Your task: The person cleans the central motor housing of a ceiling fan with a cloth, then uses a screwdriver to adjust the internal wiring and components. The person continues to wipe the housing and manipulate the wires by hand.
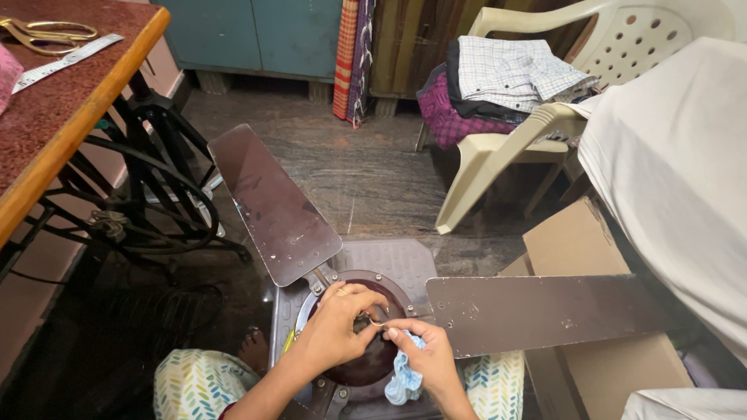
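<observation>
A brown ceiling fan lies on a grey plastic stool (389,260) in front of me, its round motor hub (366,365) under my hands. One blade (268,202) points to the far left and another blade (537,311) points right. My left hand (334,327) rests on the hub with its fingers pinched on a small metal part at the centre. My right hand (428,358) meets it there at the fingertips and holds a crumpled light blue cloth (405,377) in the palm.
A treadle sewing table (70,109) with scissors (47,33) and a measuring tape (66,61) stands at the left. A cream plastic chair (506,148) piled with clothes stands at the far right, with cardboard boxes (580,249) and a white cloth (677,171) nearer.
</observation>
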